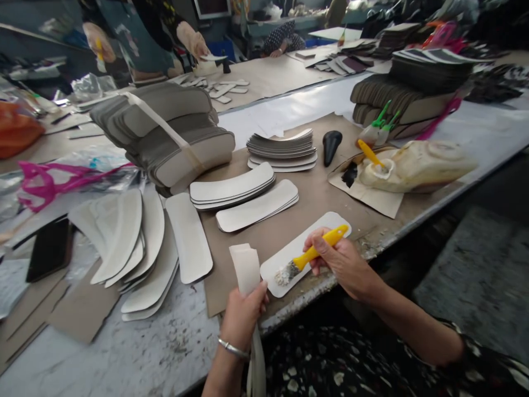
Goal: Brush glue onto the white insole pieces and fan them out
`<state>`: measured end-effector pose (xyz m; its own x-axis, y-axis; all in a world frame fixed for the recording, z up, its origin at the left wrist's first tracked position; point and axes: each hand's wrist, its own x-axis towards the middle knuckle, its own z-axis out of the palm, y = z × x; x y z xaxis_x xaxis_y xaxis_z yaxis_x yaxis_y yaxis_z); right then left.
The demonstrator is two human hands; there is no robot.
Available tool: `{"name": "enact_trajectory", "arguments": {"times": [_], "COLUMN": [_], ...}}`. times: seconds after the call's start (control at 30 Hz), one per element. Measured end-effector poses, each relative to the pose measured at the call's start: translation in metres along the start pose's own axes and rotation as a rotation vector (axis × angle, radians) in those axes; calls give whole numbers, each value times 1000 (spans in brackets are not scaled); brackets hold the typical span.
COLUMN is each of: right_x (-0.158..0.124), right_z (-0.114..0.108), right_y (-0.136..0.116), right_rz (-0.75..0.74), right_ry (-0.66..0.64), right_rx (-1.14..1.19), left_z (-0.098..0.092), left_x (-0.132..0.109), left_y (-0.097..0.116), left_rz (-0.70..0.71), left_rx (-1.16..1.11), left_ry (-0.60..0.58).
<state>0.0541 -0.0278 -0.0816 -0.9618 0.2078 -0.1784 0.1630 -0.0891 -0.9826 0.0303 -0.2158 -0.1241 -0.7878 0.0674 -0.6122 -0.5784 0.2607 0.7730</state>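
Observation:
My right hand (341,256) is closed round the yellow handle of a paintbrush (309,255). The brush's whitish, caked bristles press on the left end of a pale, round-ended strip (326,226) lying near the table edge. My left hand (246,309), with a bracelet at the wrist, grips a cream-coloured band (247,267). One end of that band stands up above the fingers and the rest hangs down past the wrist. The left fingertips are close to the strip's left end; whether they touch it I cannot tell.
Curved pale pieces (235,184) lie stacked beyond my hands, with more fanned out (119,237) at left near a phone (50,249). A tied grey bundle (165,127) stands behind. At right are a cut-open jug (417,165) holding another brush and a black tool (331,146). Co-workers' hands (194,41) show across the table.

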Motion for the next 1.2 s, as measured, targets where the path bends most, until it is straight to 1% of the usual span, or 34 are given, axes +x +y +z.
{"name": "enact_trajectory", "arguments": {"times": [0.07, 0.13, 0.2, 0.3, 0.4, 0.47, 0.53, 0.6, 0.77, 0.83, 0.9, 0.97, 1.03, 1.13, 1.2], "right_x": [2, 4, 5, 2, -5, -7, -6, -1, 12, 16, 18, 19, 17, 8, -2], "right_z": [4, 1, -6, -13, -7, -3, -5, -16, -62, -76, -85, -89, -89, -80, -71], "right_y": [12, 17, 15, 5, 1, 4, 10, 15, 13, 10, 6, 2, 0, -1, 0], "right_rz": [54, 54, 4, -92, -124, -118, -121, -160, -365, -443, -524, -602, -655, -691, -700], "right_ry": [-5, 12, 56, 113, 89, 50, 42, 100, 295, 343, 368, 365, 341, 266, 191], "right_rx": [-8, -84, -192, -329, -340, -316, -343, -442, -727, -848, -949, -996, -1014, -1070, -1120], "left_z": [3, 4, 5, 5, 5, 5, 5, 5, 3, 3, 2, 2, 2, 2, 3], "left_x": [-3, -4, -5, -5, -4, -4, -4, -5, -8, -8, -5, -2, 0, -2, -5], "left_y": [1, 1, 1, 0, -1, -2, -3, -5, -7, -9, -13, -16, -18, -16, -15], "left_rz": [-3, -3, 2, 3, -1, 2, 3, -1, -10, -14, -27, -41, -40, -24, -15], "left_rx": [-10, -27, -47, -70, -73, -77, -87, -101, -145, -156, -151, -143, -135, -130, -119], "left_ry": [-2, 0, 5, 13, 20, 24, 30, 44, 45, 59, 67, 55, 44, 48, 59]}}
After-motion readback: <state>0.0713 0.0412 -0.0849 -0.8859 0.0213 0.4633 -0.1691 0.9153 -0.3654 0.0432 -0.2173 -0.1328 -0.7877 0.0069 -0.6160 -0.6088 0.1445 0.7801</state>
